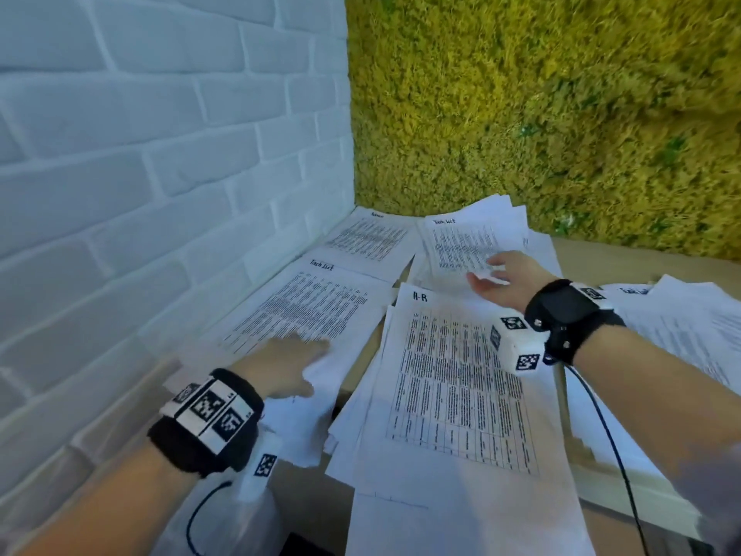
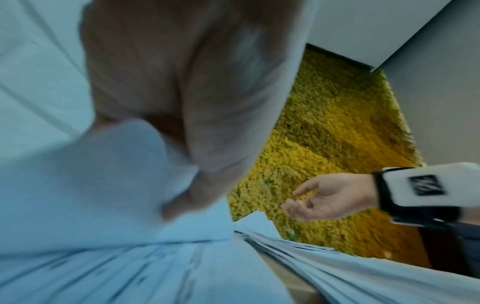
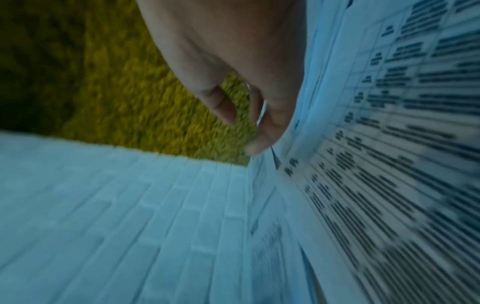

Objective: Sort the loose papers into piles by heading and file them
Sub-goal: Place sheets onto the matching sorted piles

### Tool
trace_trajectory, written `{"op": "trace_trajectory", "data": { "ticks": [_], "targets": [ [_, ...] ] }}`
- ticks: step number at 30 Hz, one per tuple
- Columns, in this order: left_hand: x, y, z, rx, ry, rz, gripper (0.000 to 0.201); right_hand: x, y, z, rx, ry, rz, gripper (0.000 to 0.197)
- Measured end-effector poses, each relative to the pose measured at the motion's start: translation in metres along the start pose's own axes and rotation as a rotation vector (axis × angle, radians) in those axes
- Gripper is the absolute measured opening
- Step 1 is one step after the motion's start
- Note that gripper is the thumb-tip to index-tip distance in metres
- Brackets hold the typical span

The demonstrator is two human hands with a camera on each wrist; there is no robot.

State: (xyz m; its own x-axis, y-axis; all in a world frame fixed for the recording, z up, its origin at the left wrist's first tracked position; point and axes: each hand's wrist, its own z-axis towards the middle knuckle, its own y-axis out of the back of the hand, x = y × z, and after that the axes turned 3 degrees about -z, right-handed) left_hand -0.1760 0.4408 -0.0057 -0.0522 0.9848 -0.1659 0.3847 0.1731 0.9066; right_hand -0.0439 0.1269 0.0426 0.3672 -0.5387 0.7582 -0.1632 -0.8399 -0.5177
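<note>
The left hand (image 1: 286, 365) lies flat, fingers straight, on the white printed sheet headed "Tech List" (image 1: 308, 311) by the white brick wall (image 1: 140, 174). The right hand (image 1: 503, 280), fingers loosely spread and pinching nothing as far as the blur allows, hovers over the loose fanned stack of white printed papers (image 1: 469, 238) at the back of the tabletop (image 1: 361, 375). Best to read that top heading first, then lift a single sheet by its near edge while the left hand steadies its pile.

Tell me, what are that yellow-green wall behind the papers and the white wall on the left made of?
The yellow-green wall looks like moss or a shaggy artificial turf panel: a matte, clumpy, fibrous texture. The white wall looks like painted brick or a brick-effect cladding, with raised staggered blocks and recessed joints; which one cannot be told.
</note>
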Motion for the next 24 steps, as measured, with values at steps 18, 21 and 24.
{"op": "trace_trajectory", "data": {
  "ticks": [18, 21, 24],
  "targets": [
    [0.002, 0.000, -0.036, -0.434, -0.046, -0.271, 0.098, -0.049, -0.065, -0.016, 0.025, 0.347, -0.847, 0.016],
    [0.008, -0.015, -0.011, -0.171, -0.028, -0.074, 0.112, -0.037, -0.026, 0.000, -0.065, 0.272, -0.898, 0.012],
    [0.001, -0.021, 0.002, -0.091, -0.008, 0.008, 0.114, -0.055, -0.017, -0.006, 0.040, 0.230, -0.831, 0.035]
  ]
}}
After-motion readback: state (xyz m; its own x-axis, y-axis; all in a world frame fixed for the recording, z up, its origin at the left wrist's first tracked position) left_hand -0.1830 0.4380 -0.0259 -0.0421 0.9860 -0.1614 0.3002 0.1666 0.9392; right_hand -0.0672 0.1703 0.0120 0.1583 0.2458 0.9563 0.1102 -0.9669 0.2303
